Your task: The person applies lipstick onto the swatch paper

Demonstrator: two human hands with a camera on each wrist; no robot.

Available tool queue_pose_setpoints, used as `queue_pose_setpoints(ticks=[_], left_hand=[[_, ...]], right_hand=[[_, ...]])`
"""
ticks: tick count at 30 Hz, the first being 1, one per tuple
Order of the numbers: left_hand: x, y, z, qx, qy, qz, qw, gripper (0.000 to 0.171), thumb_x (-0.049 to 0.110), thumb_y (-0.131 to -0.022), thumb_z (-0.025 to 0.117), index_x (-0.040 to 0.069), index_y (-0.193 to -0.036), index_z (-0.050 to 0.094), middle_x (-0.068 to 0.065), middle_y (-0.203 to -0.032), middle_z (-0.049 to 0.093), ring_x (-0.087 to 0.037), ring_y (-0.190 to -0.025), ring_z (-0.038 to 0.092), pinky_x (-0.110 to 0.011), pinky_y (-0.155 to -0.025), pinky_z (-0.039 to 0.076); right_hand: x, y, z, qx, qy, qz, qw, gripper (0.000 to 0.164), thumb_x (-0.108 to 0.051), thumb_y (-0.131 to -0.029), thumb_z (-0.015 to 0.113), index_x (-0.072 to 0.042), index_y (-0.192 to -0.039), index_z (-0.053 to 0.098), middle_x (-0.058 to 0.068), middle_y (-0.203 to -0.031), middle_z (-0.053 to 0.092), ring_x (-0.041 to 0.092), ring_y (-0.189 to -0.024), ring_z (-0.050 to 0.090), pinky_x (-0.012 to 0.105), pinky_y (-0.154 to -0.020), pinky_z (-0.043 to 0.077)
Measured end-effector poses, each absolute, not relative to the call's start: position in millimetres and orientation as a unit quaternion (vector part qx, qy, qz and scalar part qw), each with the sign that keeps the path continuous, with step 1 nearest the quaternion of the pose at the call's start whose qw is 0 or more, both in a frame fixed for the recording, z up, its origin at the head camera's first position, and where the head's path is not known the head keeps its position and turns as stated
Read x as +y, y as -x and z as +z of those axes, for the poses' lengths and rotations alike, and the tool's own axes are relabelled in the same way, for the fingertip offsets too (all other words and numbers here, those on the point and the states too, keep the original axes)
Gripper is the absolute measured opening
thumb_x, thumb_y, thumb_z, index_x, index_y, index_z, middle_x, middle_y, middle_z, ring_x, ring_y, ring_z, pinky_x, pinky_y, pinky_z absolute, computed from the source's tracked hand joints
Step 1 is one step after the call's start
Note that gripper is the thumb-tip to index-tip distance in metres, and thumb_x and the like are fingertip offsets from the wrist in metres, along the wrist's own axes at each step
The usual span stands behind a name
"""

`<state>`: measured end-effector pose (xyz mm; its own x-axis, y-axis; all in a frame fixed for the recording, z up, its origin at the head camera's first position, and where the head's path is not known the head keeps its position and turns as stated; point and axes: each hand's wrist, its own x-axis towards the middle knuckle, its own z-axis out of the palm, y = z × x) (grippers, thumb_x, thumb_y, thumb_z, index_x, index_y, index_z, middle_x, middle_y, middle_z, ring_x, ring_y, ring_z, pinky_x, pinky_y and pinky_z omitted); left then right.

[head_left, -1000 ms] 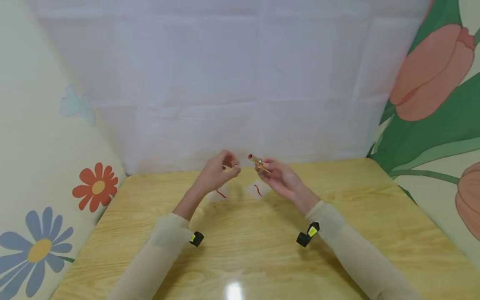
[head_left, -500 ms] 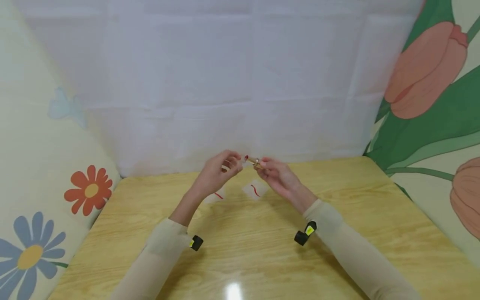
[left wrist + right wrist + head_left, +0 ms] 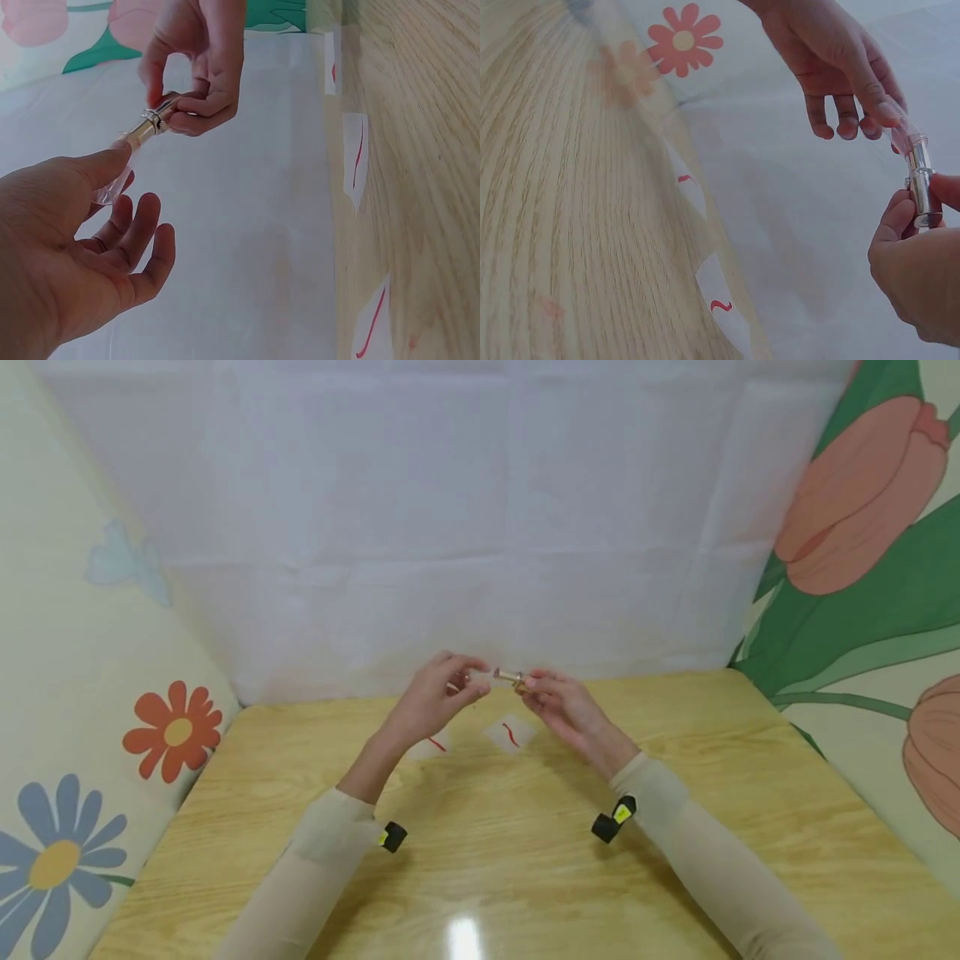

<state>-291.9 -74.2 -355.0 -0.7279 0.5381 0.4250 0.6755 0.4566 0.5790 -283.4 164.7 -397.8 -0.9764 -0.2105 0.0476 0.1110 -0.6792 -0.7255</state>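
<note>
My right hand (image 3: 573, 710) grips the base of a gold lipstick (image 3: 510, 677), its red tip pointing toward my left hand (image 3: 431, 697). Between left thumb and fingers I pinch a clear cap (image 3: 111, 189). In the left wrist view the cap's mouth lies at the lipstick's upper end, partly behind my thumb. Seen from the right wrist, the clear cap (image 3: 902, 135) overlaps the lipstick's end, nearly in line with the tube. The other left fingers curve loosely below. Both hands are raised above the wooden table (image 3: 480, 827), close together.
White paper pieces with red strokes lie near the table's back: one paper (image 3: 512, 734) below the lipstick, another paper (image 3: 431, 746) partly under my left hand. Behind hangs a white cloth (image 3: 420, 527). Flower-painted walls (image 3: 60, 652) flank the table.
My left hand has moved slightly right and up, bringing the clear cap to the lipstick's tip. The lipstick has turned closer to level. The head view has shifted slightly.
</note>
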Motion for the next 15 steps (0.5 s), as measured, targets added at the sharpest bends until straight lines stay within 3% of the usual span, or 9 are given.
queue_pose_setpoints(ticks=[15], left_hand=[[-71.3,287.4,-351.6,-0.829,0.359,-0.425,0.052,0.028,0.022,-0.096,0.074,0.005,-0.119,0.072,-0.007,-0.096,0.056,-0.021,-0.085,0.061,-0.037,-0.077,0.055]], right_hand=[[160.2,278.3,-397.7,0.423,0.1,-0.895,0.102,0.031,0.017,-0.099,0.046,-0.003,-0.09,0.067,0.011,-0.094,0.066,0.022,-0.088,0.066,0.03,-0.084,0.052]])
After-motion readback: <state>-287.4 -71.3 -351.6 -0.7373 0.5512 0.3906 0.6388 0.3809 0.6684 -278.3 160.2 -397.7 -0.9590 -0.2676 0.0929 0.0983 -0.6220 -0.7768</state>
